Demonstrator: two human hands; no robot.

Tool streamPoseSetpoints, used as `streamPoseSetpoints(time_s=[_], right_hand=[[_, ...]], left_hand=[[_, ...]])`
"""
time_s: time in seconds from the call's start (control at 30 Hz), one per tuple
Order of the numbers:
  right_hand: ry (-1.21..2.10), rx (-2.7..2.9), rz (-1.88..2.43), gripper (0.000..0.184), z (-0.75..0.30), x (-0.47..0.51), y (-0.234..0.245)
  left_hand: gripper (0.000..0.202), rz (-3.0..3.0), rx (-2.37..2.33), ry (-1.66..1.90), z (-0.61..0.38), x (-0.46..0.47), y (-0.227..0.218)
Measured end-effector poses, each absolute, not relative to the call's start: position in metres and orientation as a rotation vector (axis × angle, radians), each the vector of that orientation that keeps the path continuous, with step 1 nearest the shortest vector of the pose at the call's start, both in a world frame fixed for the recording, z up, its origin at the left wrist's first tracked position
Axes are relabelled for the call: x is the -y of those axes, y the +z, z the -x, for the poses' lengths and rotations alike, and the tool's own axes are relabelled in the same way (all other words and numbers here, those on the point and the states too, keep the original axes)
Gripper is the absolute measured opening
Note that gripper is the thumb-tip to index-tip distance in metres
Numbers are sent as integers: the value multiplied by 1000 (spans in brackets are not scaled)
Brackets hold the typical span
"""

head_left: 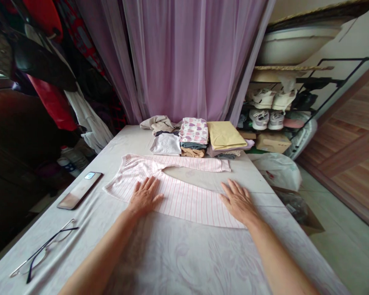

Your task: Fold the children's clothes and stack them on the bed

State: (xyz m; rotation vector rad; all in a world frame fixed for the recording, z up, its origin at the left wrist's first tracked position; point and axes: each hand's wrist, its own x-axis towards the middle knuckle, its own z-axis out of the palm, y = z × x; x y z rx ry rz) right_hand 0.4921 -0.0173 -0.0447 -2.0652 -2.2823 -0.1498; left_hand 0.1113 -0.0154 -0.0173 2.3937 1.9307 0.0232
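A pair of pink-and-white striped pants (184,198) lies spread across the table, waistband at the left and legs stretching right. My left hand (144,196) rests flat on the near leg close to the crotch, fingers spread. Toward the hem of that same leg, my right hand (238,200) lies palm down with its fingers apart. The far leg (199,163) runs just in front of the folded clothes. Neither hand grips the cloth.
Folded clothes stand in stacks at the table's back, including a heart-print piece (193,130) and a yellow one (226,134). A phone (80,191) and eyeglasses (44,248) lie at the left. A shoe rack (273,110) stands right of the purple curtain (178,61).
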Motion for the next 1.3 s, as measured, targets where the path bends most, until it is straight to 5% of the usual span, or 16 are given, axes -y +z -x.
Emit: streamPoseSetpoints(time_s=[0.33, 0.77, 1.1, 1.3], right_hand=[[-229, 2290, 2012, 52, -499, 14, -58], [-328, 2268, 1859, 49, -509, 7, -66], [-307, 2242, 1812, 48, -513, 5, -71], [-308, 2175, 1727, 46, -527, -25, -59]], left_hand=[[62, -2185, -2251, 84, -13, 14, -18], [37, -2127, -2492, 119, -22, 15, 5], [54, -2324, -2103, 297, -26, -8, -25], [40, -2328, -2029, 341, -12, -23, -5]])
